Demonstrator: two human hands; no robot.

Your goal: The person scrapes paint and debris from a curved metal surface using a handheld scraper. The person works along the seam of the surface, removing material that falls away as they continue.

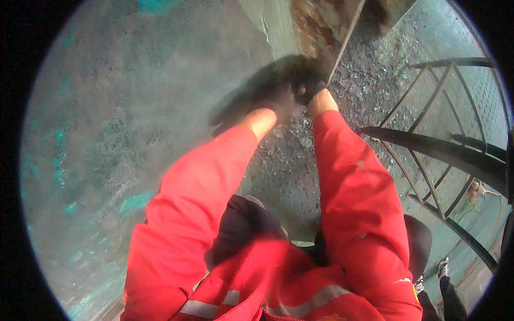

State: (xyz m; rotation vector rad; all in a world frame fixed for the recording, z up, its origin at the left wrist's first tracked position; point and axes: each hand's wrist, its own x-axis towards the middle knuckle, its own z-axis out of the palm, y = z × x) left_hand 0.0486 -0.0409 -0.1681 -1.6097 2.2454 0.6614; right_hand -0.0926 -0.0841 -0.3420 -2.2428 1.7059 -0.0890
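My left hand [282, 95] and my right hand [307, 89] meet at the upper middle, at the ends of red sleeves. The right hand wears a dark glove; the left is a dark blur. Both are close to the lower end of a peeling panel [277, 24] with a pale coat and brown, rough patches. A thin straight edge [344, 44] runs up from beside my right wrist. A dark shape spreads left of the hands; I cannot tell shadow from tool. What the fingers hold is hidden by blur and darkness.
Loose flakes [361, 80] cover the ground around the hands. A worn grey-green surface [120, 100] with turquoise patches fills the left. At right stands a cross-braced dark metal frame [433, 152], with a small device [476, 191] and wires beyond. Another person's shoe [443, 268] shows lower right.
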